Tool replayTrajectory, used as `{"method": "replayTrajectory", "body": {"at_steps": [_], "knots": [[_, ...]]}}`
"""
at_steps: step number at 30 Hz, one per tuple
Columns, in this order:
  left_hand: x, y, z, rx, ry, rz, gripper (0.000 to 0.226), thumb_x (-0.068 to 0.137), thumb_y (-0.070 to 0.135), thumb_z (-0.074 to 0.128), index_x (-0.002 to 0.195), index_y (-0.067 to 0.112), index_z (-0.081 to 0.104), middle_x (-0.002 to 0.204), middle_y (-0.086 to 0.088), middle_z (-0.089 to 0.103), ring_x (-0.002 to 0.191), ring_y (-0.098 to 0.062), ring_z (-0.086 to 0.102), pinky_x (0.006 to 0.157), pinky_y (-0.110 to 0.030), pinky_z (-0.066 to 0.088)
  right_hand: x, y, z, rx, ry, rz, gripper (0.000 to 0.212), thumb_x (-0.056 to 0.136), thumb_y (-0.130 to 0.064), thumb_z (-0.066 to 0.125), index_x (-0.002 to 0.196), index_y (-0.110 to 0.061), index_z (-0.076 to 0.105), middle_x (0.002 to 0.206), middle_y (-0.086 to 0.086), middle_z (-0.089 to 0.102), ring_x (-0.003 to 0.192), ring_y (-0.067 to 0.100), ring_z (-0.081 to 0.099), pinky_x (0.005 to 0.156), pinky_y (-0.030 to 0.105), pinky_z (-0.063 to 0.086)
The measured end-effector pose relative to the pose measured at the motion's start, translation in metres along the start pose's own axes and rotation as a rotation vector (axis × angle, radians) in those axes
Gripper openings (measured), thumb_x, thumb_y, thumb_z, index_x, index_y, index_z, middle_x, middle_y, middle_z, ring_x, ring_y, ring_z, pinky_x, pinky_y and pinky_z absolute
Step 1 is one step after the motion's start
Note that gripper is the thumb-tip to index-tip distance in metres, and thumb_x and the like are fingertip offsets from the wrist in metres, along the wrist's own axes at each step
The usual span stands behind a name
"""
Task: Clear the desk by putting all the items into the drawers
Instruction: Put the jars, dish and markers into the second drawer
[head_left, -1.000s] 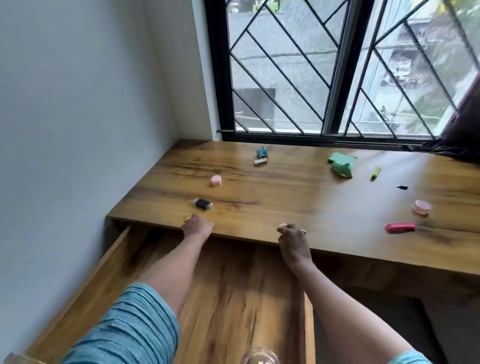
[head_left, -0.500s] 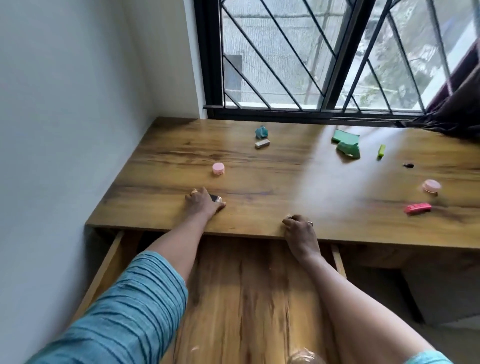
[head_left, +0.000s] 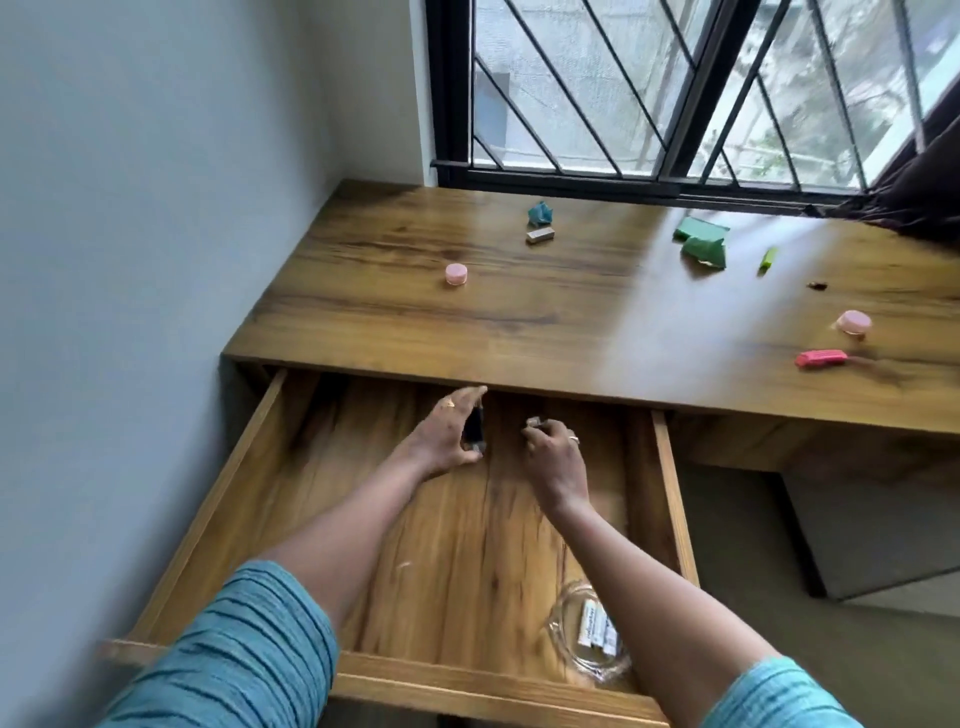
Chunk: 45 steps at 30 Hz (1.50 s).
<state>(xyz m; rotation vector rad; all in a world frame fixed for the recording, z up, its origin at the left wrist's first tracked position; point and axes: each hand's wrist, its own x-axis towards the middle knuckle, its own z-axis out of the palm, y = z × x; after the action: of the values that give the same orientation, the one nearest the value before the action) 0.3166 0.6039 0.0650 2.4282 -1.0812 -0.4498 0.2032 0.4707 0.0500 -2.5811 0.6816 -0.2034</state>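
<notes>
The wooden drawer (head_left: 249, 462) stands pulled open below the desk (head_left: 519, 332). My left hand (head_left: 447, 434) is inside it near the back and holds a small black object (head_left: 474, 427) between thumb and fingers. Beside it, my right hand (head_left: 553, 452) pinches a small pale item (head_left: 533, 422) at its fingertips. On the desk lie a pink cap (head_left: 456, 274), a teal wrapper (head_left: 540, 213), a beige block (head_left: 540, 236), green packets (head_left: 701, 241), a green marker (head_left: 768, 259), a small black bit (head_left: 817, 285), a pink lid (head_left: 854, 322) and a red stapler (head_left: 821, 358).
A clear plastic bag with white sticks (head_left: 595, 636) lies in the drawer's front right corner. A grey wall (head_left: 130, 260) closes the left side. A barred window (head_left: 649, 88) runs behind the desk, with a dark curtain (head_left: 914, 176) at the right.
My left hand took the black object off the desk and carried it down into the drawer. My right hand left the desk edge and dropped into the drawer too. The camera tilted down.
</notes>
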Motion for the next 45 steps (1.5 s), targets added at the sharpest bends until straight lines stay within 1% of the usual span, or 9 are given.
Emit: {"method": "replayTrajectory", "body": {"at_steps": [5,9,12,17,21,29,37,42,45], "knots": [[-0.058,0.011,0.056,0.111,-0.236,-0.008,0.087,0.079,0.020,0.070,0.150,0.010,0.020,0.151,-0.007,0.033,0.140,-0.018,0.030,0.115,-0.018,0.022,-0.060,-0.001,0.026,0.025,-0.154,0.059,0.036,0.096,-0.012,0.036,0.117,-0.019,0.064,0.112,0.014,0.057,0.109,0.032,0.054,0.086,0.034,0.046],[-0.085,0.008,0.091,0.152,-0.357,-0.123,0.097,0.078,0.020,0.074,0.152,0.014,0.012,0.155,-0.006,0.027,0.143,-0.020,0.026,0.118,-0.024,0.021,-0.091,0.000,0.044,0.108,-0.258,0.196,0.051,0.091,-0.006,0.036,0.134,-0.027,0.050,0.122,0.015,0.057,0.113,0.033,0.055,0.092,0.037,0.047],[-0.099,0.008,0.102,0.154,-0.358,-0.173,0.098,0.078,0.018,0.075,0.152,0.020,0.011,0.155,-0.002,0.026,0.143,-0.019,0.025,0.119,-0.030,0.023,-0.109,0.003,0.053,0.124,-0.287,0.257,0.047,0.085,-0.004,0.041,0.125,-0.019,0.059,0.118,0.014,0.062,0.107,0.030,0.060,0.087,0.035,0.051],[-0.117,0.006,0.110,0.204,-0.405,-0.258,0.103,0.076,0.021,0.076,0.150,0.034,0.006,0.155,0.006,0.024,0.143,-0.018,0.024,0.113,-0.051,0.028,-0.124,0.003,0.063,0.161,-0.332,0.297,0.030,0.087,-0.004,0.048,0.108,-0.013,0.066,0.103,0.010,0.066,0.094,0.026,0.064,0.079,0.038,0.057],[-0.125,0.003,0.115,0.201,-0.392,-0.244,0.107,0.074,0.015,0.077,0.151,0.033,0.005,0.155,0.005,0.025,0.142,-0.018,0.026,0.112,-0.040,0.029,-0.132,0.001,0.069,0.108,-0.362,0.255,0.022,0.088,-0.005,0.047,0.101,-0.010,0.065,0.096,0.012,0.066,0.090,0.028,0.064,0.078,0.040,0.056],[-0.132,-0.001,0.117,0.204,-0.426,-0.268,0.107,0.072,0.019,0.079,0.150,0.034,0.008,0.157,0.009,0.014,0.145,-0.019,0.020,0.116,-0.046,0.024,-0.136,0.003,0.071,0.041,-0.390,0.211,0.022,0.095,-0.010,0.044,0.112,-0.011,0.057,0.113,0.011,0.051,0.102,0.027,0.057,0.093,0.036,0.050],[-0.134,0.003,0.112,0.203,-0.442,-0.293,0.101,0.073,0.020,0.078,0.151,0.028,0.014,0.159,0.006,0.006,0.146,-0.022,0.015,0.118,-0.044,0.022,-0.136,0.001,0.067,0.021,-0.401,0.174,0.022,0.094,-0.010,0.048,0.115,-0.010,0.054,0.116,0.011,0.046,0.099,0.024,0.056,0.090,0.034,0.050],[-0.116,0.019,0.091,0.137,-0.406,-0.245,0.090,0.078,0.016,0.075,0.150,0.024,0.020,0.158,0.004,0.010,0.144,-0.022,0.022,0.116,-0.038,0.030,-0.124,0.003,0.048,0.040,-0.299,0.126,0.017,0.094,-0.007,0.045,0.107,-0.009,0.055,0.115,0.012,0.049,0.091,0.020,0.051,0.081,0.027,0.048],[-0.097,0.041,0.083,0.163,-0.310,-0.170,0.075,0.085,0.022,0.067,0.148,0.021,0.027,0.157,0.002,0.017,0.143,-0.020,0.025,0.116,-0.033,0.029,-0.115,0.008,0.028,0.077,-0.197,0.117,0.018,0.094,-0.007,0.044,0.105,-0.007,0.058,0.131,0.019,0.047,0.111,0.026,0.055,0.090,0.030,0.050]]}}
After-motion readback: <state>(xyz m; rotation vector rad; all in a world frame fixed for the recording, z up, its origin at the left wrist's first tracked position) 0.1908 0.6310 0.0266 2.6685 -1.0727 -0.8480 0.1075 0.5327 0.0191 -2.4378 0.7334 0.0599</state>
